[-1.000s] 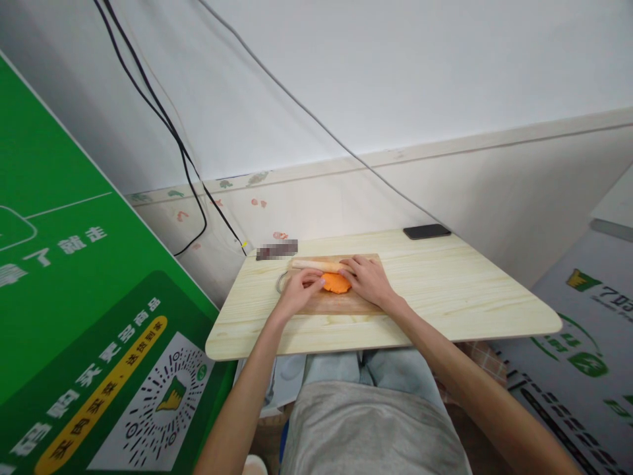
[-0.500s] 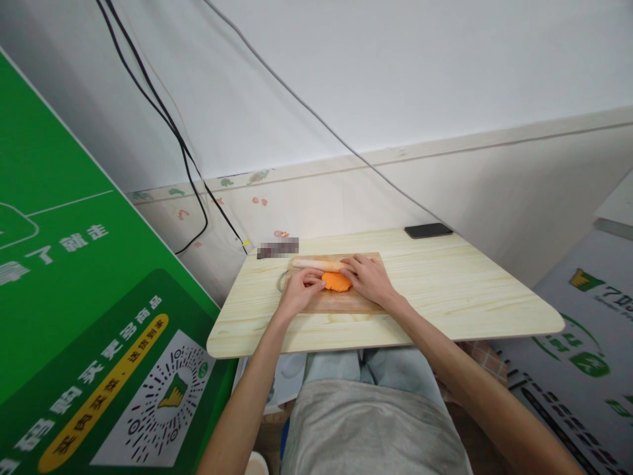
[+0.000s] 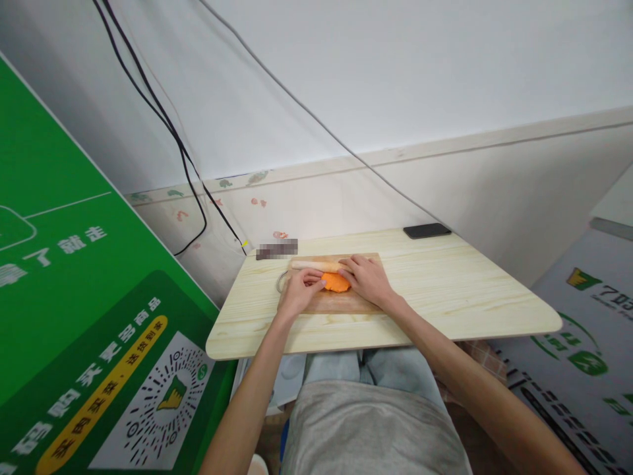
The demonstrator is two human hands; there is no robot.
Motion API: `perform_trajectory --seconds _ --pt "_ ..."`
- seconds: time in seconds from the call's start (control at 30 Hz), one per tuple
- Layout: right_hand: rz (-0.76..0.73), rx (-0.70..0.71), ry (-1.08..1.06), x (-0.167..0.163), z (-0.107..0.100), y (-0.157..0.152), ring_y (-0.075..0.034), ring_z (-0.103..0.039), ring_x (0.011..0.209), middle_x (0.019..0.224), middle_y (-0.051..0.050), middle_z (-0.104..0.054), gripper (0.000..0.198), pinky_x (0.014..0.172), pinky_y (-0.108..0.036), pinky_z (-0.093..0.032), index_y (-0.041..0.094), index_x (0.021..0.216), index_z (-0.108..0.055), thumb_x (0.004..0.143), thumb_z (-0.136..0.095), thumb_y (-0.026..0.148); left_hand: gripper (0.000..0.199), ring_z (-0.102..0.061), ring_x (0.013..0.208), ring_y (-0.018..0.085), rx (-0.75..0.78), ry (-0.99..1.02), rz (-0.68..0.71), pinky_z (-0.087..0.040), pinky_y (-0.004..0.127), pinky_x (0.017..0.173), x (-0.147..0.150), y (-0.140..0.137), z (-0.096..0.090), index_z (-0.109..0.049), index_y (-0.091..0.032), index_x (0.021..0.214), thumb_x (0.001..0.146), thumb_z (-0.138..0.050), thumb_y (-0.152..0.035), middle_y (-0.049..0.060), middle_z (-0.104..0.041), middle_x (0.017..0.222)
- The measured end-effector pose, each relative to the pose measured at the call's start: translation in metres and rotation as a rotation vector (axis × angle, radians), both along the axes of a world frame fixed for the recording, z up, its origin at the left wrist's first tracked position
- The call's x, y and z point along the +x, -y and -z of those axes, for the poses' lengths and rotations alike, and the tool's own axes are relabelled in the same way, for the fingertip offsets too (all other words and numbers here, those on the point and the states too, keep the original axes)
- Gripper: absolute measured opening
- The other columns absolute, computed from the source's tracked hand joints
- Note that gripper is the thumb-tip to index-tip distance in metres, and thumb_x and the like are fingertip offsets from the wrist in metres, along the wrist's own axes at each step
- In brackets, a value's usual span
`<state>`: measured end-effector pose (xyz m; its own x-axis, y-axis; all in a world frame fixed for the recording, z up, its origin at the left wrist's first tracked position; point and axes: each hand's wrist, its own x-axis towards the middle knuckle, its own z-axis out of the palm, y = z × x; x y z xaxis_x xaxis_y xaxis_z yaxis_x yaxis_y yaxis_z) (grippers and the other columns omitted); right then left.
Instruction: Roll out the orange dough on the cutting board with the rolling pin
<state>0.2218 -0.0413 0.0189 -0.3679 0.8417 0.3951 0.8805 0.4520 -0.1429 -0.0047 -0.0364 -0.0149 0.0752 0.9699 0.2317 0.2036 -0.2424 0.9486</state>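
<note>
A flattened orange piece of dough or modelling clay [image 3: 335, 283] with an uneven edge lies on a wooden board [image 3: 341, 307]. At its left edge, my left hand [image 3: 301, 290] has thumb and forefinger closed on it. My right hand [image 3: 366, 278] is bent over the right edge, its thumb side against the orange piece and its fingertips by the rolling pin. That pale wooden rolling pin [image 3: 311, 265] lies crosswise along the board's far side, its right end covered by my right hand.
A metal ring [image 3: 281, 282] shows at the board's left edge. On the light wooden table [image 3: 445, 297] are a black phone [image 3: 426, 230] at the back right and a blurred-out dark item [image 3: 277, 249] at the back left. A green printed panel [image 3: 99, 277] stands close on the left.
Both hands keep almost the same place at the orange piece. The whole view has shifted very slightly; nothing was picked up or let go.
</note>
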Motion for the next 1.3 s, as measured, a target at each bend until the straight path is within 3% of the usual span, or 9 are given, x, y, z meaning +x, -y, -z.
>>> perform_trajectory --seconds 0.7,0.93,1.1,1.3 --pt "0.001 0.007 0.018 -0.001 0.000 0.000 -0.027 -0.066 0.118 0.125 -0.014 -0.073 0.040 0.099 -0.039 -0.043 0.019 0.134 -0.067 0.113 -0.041 0.041 0.015 -0.074 0.069 0.016 -0.036 -0.007 -0.090 -0.060 0.025 0.066 0.007 -0.003 -0.005 -0.077 -0.015 0.083 0.072 -0.087 -0.012 0.006 -0.078 0.079" --pt "-0.006 0.004 0.005 0.000 0.000 0.000 -0.026 -0.066 0.118 0.125 -0.013 -0.073 0.039 0.099 -0.037 -0.043 0.020 0.134 -0.067 0.113 -0.043 0.042 0.007 -0.078 0.078 0.022 0.026 -0.043 -0.088 -0.065 0.033 0.078 0.002 -0.002 0.003 -0.082 -0.016 0.086 0.080 -0.082 -0.021 0.009 -0.083 0.087" --pt "-0.016 -0.001 -0.005 0.001 0.002 -0.002 -0.026 -0.065 0.119 0.126 -0.012 -0.073 0.038 0.099 -0.037 -0.042 0.020 0.136 -0.066 0.113 -0.044 0.041 0.022 -0.079 0.093 0.024 0.073 -0.096 0.001 -0.063 0.038 0.091 -0.008 0.003 0.005 -0.084 -0.018 0.104 0.092 -0.071 -0.032 0.010 -0.084 0.102" --pt "-0.029 0.003 -0.014 0.003 0.005 -0.003 -0.027 -0.065 0.120 0.125 -0.012 -0.073 0.038 0.100 -0.038 -0.043 0.021 0.136 -0.066 0.113 -0.043 0.041 0.027 -0.078 0.094 0.024 0.052 -0.071 0.035 -0.063 0.039 0.091 -0.011 0.008 0.004 -0.083 -0.018 0.110 0.086 -0.076 -0.027 0.010 -0.083 0.107"
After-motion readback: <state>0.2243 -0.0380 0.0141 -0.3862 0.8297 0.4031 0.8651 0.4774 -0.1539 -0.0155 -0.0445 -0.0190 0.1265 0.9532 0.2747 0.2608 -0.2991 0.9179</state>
